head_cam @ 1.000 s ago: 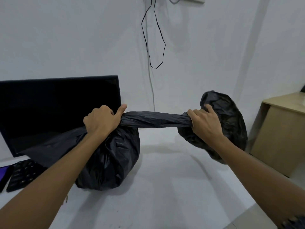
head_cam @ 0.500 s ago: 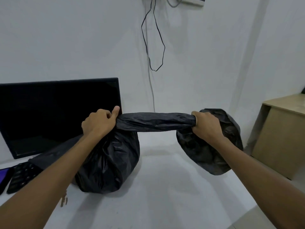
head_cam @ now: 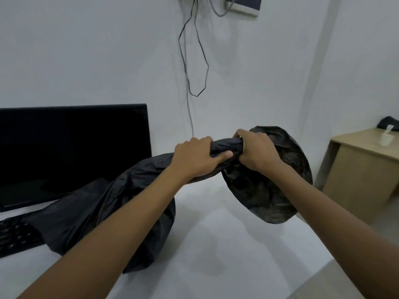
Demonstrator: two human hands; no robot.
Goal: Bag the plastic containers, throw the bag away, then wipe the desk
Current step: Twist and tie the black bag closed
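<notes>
Left hand and right hand fisted side by side around twisted neck of black bag resting near counter back edge.

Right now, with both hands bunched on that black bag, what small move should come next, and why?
Probably loop the loose end over to knot it. The left hand and right hand grip the twisted neck of the black bag close together, its bulk resting on the white desk, not yet tied.
</notes>
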